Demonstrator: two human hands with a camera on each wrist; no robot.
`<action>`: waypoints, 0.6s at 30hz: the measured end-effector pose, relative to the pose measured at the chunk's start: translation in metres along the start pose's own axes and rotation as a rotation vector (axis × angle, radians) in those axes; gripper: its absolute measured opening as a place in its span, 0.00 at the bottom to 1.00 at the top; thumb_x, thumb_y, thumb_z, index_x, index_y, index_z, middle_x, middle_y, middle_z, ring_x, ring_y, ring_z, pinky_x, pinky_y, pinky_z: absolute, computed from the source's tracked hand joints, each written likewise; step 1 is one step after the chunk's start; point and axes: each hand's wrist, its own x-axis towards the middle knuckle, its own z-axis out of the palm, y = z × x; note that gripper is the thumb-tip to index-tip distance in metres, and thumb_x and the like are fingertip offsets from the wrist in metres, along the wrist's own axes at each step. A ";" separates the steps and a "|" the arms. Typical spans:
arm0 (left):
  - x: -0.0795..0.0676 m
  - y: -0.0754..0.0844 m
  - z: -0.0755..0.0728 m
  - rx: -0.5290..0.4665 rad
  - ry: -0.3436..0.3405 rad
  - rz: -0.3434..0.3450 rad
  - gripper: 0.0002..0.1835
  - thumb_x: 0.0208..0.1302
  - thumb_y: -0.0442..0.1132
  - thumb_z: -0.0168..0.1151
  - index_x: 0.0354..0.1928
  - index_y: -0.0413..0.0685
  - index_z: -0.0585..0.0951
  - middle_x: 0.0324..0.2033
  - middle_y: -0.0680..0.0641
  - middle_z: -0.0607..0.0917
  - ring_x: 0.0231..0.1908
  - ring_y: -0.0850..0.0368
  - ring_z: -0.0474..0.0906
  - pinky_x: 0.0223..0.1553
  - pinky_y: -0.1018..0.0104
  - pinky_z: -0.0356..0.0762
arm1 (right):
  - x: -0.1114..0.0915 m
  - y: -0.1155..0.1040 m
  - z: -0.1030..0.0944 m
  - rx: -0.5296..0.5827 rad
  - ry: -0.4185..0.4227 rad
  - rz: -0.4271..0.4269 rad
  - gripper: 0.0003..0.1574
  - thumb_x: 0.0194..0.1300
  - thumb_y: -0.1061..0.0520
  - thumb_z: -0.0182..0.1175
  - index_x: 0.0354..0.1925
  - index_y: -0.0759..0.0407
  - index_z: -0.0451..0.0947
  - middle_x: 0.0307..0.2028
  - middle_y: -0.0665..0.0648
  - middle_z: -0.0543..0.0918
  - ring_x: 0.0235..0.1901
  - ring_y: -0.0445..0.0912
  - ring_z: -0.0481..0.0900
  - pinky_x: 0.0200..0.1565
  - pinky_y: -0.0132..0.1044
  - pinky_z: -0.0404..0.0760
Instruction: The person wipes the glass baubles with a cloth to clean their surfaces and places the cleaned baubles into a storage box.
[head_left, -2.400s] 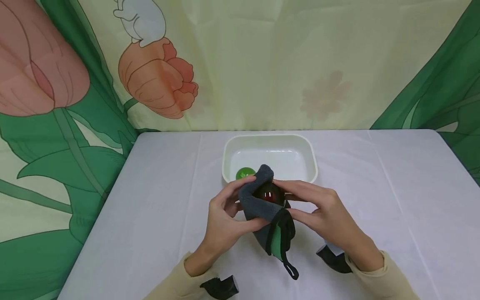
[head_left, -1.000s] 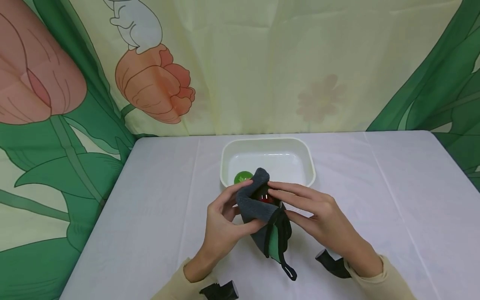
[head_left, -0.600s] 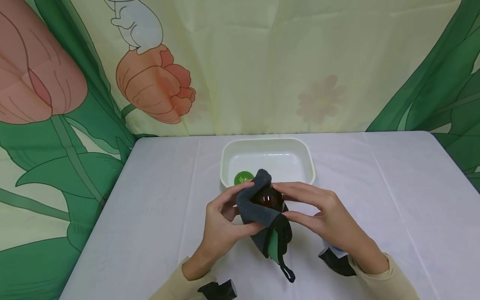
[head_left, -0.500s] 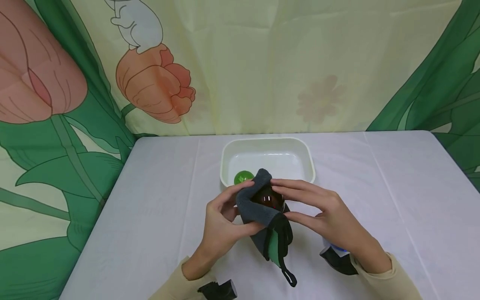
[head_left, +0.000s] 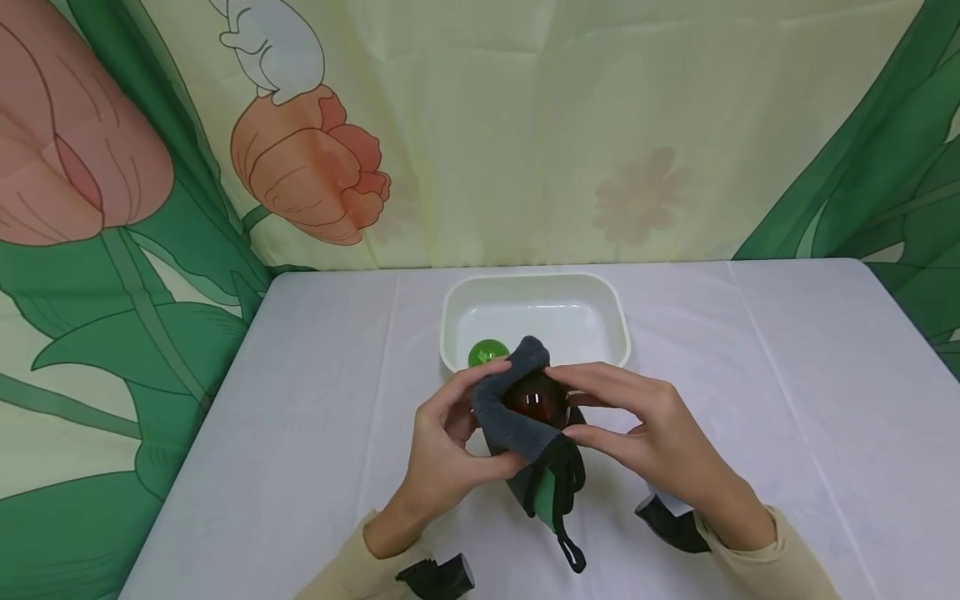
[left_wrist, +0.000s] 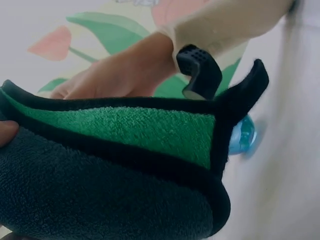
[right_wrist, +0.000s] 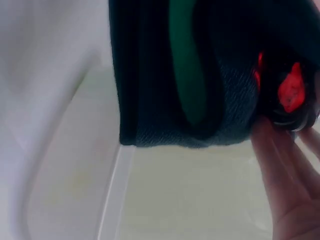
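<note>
My left hand point(head_left: 457, 442) holds a folded dark grey-blue cloth point(head_left: 517, 429) with black edging, a green inner side and a hanging loop. The cloth wraps round a dark, glossy ball point(head_left: 538, 400) with red inside it. My right hand point(head_left: 652, 417) pinches the ball's exposed side between fingertips and thumb. In the right wrist view, red patches show through the glassy ball point(right_wrist: 291, 92), with fingers below it. The left wrist view shows the green lining of the cloth point(left_wrist: 135, 130); the ball is hidden there.
A white rectangular tray point(head_left: 536, 283) stands just beyond the hands, with a green glossy ball point(head_left: 487, 352) at its near left corner. A clear blue object point(left_wrist: 244, 135) lies on the white-covered table point(head_left: 330, 400). A printed curtain point(head_left: 510, 133) hangs behind.
About a second ago the right fingers were spread further over the ball; they have since drawn back and pinch its side, and more of the ball shows. The left hand keeps its hold on the cloth.
</note>
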 end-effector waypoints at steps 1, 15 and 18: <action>0.000 0.000 0.000 0.003 0.001 0.004 0.38 0.37 0.18 0.69 0.58 0.35 0.69 0.56 0.38 0.73 0.49 0.44 0.75 0.44 0.56 0.77 | -0.001 0.001 0.000 -0.032 -0.003 -0.011 0.33 0.47 0.67 0.69 0.54 0.67 0.73 0.49 0.60 0.79 0.46 0.46 0.79 0.44 0.34 0.78; 0.000 -0.001 0.002 0.058 0.052 0.021 0.36 0.38 0.20 0.69 0.57 0.36 0.71 0.54 0.39 0.74 0.47 0.45 0.77 0.38 0.58 0.80 | 0.012 0.001 0.000 -0.152 0.003 -0.359 0.16 0.64 0.60 0.55 0.46 0.69 0.79 0.50 0.66 0.77 0.50 0.54 0.75 0.47 0.30 0.75; 0.000 -0.001 0.002 0.073 0.050 0.026 0.36 0.39 0.20 0.69 0.57 0.36 0.71 0.55 0.39 0.74 0.47 0.45 0.77 0.38 0.58 0.80 | 0.010 0.003 0.001 -0.156 0.006 -0.339 0.16 0.65 0.59 0.55 0.47 0.68 0.79 0.50 0.66 0.77 0.50 0.53 0.75 0.47 0.29 0.75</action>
